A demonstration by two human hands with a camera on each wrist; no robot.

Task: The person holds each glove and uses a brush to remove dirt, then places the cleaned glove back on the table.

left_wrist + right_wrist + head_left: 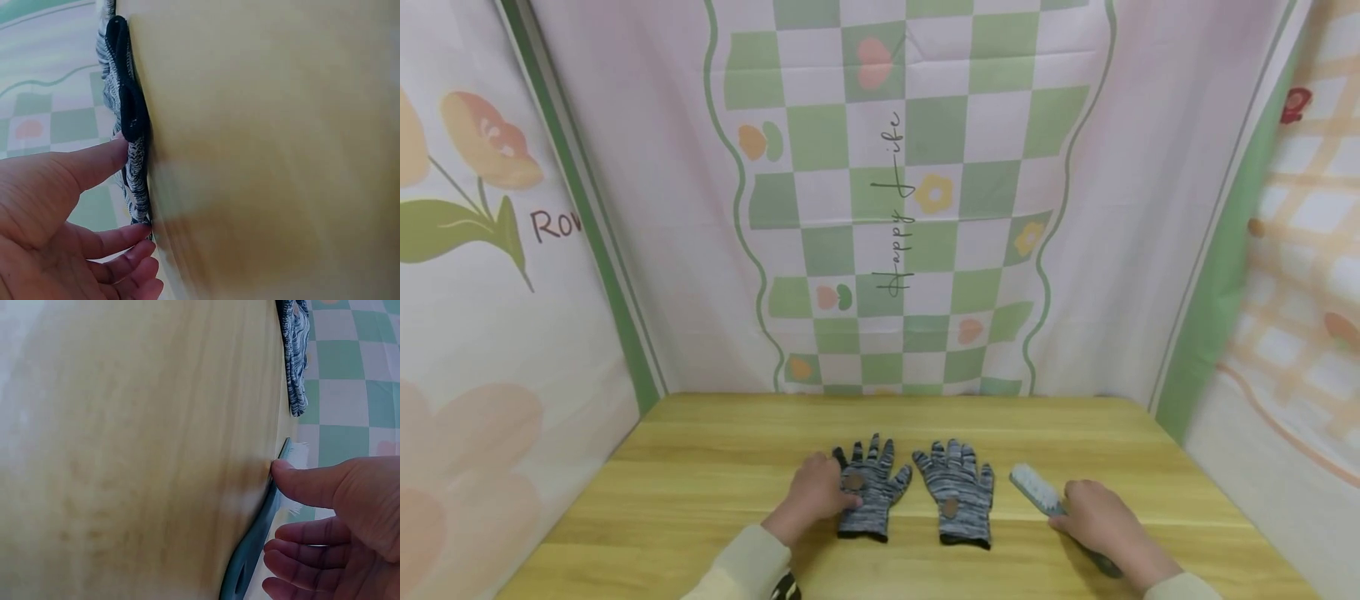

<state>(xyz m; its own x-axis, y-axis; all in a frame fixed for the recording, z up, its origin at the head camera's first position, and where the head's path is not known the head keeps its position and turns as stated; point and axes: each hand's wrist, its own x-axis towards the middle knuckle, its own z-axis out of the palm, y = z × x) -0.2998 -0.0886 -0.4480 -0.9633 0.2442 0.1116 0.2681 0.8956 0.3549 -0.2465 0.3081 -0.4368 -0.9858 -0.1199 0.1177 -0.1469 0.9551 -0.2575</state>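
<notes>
A grey-and-black striped knit glove with a brown patch lies flat, fingers pointing away. My left hand is at its left side, the thumb touching the glove and the index fingertip right at its edge in the left wrist view. A matching glove lies just to the right. Further right is a brush with white bristles facing up and a dark green handle. My right hand is over the brush's handle; in the right wrist view the thumb touches its neck, with the other fingers loosely curled beside the handle.
Both gloves and the brush lie on a wooden-grain table. A curtain with green and white checks hangs behind the table's far edge. Printed curtains also close in the left and right sides.
</notes>
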